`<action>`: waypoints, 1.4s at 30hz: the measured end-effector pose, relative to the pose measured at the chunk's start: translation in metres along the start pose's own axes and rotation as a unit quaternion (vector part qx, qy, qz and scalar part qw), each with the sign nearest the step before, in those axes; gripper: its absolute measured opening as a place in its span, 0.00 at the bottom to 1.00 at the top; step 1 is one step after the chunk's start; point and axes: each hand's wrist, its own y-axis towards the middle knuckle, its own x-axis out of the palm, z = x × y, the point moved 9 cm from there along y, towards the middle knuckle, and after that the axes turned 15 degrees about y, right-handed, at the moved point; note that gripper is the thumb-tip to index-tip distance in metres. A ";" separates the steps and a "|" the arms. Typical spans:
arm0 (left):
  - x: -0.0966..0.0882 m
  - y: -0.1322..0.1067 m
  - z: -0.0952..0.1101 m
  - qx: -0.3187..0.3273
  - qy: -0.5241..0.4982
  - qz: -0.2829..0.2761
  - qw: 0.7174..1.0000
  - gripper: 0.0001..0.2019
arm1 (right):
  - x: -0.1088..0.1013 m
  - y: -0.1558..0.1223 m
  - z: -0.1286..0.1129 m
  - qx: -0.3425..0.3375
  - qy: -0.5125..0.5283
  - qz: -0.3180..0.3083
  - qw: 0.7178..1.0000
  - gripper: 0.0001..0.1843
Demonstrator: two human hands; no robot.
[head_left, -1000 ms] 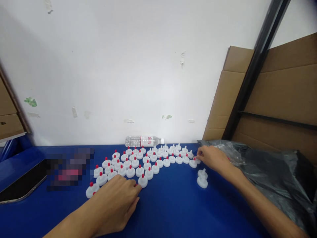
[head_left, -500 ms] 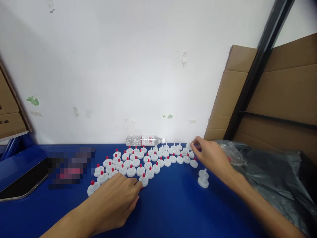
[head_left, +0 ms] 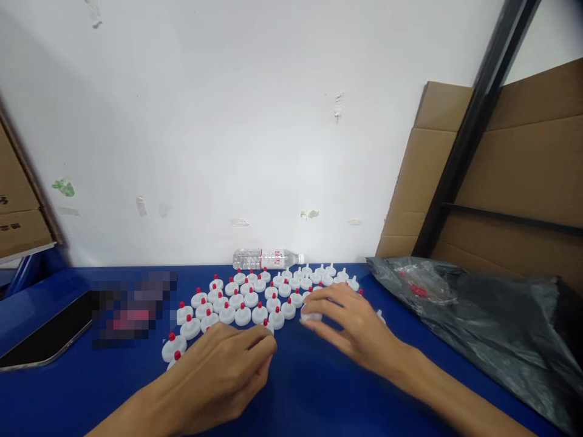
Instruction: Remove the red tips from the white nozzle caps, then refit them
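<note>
My left hand (head_left: 228,370) is closed in a pinch over the front of the blue table (head_left: 300,394). Its fingertips are turned away; half a second ago a bit of red showed at them, like a small red tip cap. Between the fingers of my right hand (head_left: 355,325) is a white nozzle cap (head_left: 311,316), partly hidden. Beyond both hands stand several rows of white round caps with red tips (head_left: 243,314). White nozzle caps with bare spouts (head_left: 330,270) stand at the back right. Another white cap (head_left: 381,315) shows partly behind my right hand.
A clear water bottle (head_left: 266,259) lies along the white wall. On the right is a dark plastic bag (head_left: 473,328), with a clear bag of red pieces (head_left: 421,290) on it. A phone (head_left: 50,334) lies at the left. Cardboard (head_left: 410,188) leans at the back right.
My right hand has come from the back right toward the middle, bringing a white nozzle cap. My left hand has shifted slightly right, and the red bit at its fingertips no longer shows.
</note>
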 end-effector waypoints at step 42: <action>-0.002 -0.001 0.012 -0.077 -0.046 0.108 0.990 0.18 | 0.011 -0.012 -0.053 -0.179 0.002 0.052 0.982 0.09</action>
